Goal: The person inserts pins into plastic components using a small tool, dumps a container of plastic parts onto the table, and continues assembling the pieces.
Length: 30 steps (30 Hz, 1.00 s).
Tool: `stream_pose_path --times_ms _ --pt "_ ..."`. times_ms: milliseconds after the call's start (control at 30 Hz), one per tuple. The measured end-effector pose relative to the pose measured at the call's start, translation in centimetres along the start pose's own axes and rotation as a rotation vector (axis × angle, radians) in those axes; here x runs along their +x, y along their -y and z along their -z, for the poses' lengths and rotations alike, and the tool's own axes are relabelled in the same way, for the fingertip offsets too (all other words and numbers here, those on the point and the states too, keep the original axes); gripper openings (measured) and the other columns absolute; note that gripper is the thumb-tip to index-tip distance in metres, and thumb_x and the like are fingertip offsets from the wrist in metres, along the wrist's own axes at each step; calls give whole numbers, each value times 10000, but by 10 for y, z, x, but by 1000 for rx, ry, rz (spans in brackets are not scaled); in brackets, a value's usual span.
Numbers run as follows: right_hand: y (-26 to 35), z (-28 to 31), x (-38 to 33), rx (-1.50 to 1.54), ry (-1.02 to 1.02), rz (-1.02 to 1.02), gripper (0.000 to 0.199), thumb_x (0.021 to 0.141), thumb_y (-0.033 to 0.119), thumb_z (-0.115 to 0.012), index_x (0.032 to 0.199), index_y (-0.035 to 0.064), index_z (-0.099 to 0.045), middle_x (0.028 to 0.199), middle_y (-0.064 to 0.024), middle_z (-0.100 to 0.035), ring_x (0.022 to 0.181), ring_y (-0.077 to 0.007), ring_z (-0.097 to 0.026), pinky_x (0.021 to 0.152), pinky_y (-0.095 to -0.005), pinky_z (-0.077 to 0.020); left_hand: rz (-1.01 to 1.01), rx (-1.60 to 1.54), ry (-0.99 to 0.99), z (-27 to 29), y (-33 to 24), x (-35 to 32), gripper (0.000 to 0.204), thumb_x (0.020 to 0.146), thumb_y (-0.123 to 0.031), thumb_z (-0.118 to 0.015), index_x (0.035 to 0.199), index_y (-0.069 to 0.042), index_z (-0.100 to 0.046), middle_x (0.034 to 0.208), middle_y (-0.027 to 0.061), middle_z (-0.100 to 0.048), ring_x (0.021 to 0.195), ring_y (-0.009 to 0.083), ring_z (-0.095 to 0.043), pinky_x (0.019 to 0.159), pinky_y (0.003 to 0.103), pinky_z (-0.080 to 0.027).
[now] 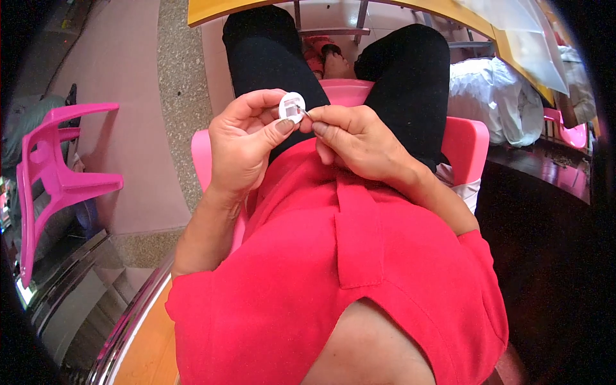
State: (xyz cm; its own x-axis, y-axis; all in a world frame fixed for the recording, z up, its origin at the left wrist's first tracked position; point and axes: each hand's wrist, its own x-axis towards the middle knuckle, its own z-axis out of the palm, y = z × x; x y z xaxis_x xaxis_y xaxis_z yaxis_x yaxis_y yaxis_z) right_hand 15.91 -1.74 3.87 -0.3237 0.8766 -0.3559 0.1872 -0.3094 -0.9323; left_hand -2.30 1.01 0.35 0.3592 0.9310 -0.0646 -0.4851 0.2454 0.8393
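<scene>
Above my lap, my left hand (242,138) pinches a small round white plastic piece (283,106) between thumb and forefinger. A squarish recess or opening shows in the face of this piece. Close against its right side, my right hand (362,140) is closed, thumb and forefinger pinching a thin, dark metallic sliver (306,114). The sliver's tip reaches the recess. What kind of tool or part it is cannot be made out, since the fingers cover most of it.
A yellow table edge (224,10) curves across the far side, beyond my knees. Translucent plastic sheeting (529,45) hangs over its right end, with white bagged material (491,102) below. A bright pink plastic chair (61,170) lies at the left. I sit on a pink seat (471,144).
</scene>
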Motion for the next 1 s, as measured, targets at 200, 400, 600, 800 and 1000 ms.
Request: stream_pose_path --times_ms 200,400,600,800,1000 --pt "-1 -1 -1 39 1 -44 195 964 101 -439 1016 2 -598 602 6 -523 516 -43 -456 472 -192 -369 0 -8 12 2 3 0 276 805 78 -637 1068 67 -555 963 151 -645 862 215 -653 811 303 -528" --pt "-14 -7 -1 -146 -96 243 160 944 46 -454 1008 -27 -582 606 -5 -511 545 -52 -480 477 -225 -398 44 -23 33 5 3 1 274 801 80 -641 1062 65 -557 971 150 -644 873 211 -650 811 303 -532" --pt "-16 -4 -2 -516 -107 380 153 792 10 -519 940 -16 -544 754 -226 -611 703 -410 -612 582 -459 -487 37 95 14 9 7 -2 326 792 18 -671 1095 47 -556 1024 149 -637 889 207 -641 794 305 -537" --pt "-15 -10 -5 -880 -94 411 224 740 48 -559 938 -27 -485 737 -207 -622 657 -378 -629 549 -456 -507 63 169 20 6 4 -3 270 811 58 -649 1072 66 -580 976 116 -651 883 152 -633 800 262 -529" --pt "-5 -10 -12 -1077 -135 354 175 780 85 -526 926 -5 -489 720 -177 -618 643 -323 -644 529 -415 -521 58 151 27 5 5 -2 260 822 44 -643 1075 65 -587 978 109 -651 882 148 -632 804 258 -524"
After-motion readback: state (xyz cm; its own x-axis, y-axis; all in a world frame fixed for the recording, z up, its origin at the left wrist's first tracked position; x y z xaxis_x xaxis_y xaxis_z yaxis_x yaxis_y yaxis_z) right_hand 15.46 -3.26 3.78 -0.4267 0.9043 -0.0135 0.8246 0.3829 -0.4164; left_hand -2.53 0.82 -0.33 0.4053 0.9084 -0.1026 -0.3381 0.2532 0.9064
